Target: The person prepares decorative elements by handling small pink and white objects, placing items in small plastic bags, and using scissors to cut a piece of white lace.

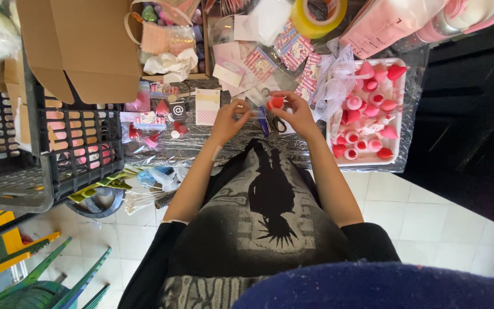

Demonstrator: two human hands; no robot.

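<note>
Black plastic lattice crate (58, 143) at far left, brown cardboard box flap (81, 46) above it. Left hand (230, 117) over foil-covered table (161, 151), fingers pinched on clear plastic wrapper (253, 106). Small red rounded sponge piece (277, 102) sits between both hands, at wrapper mouth. Right hand (299, 111) pinched on sponge from right. Sponge looks light, soft, squashy, not fragile; wrapper thin, slippery. Best grip: gentle fingertip pinch across sponge sides. White tray (398, 103) of red and pink sponges at right.
</note>
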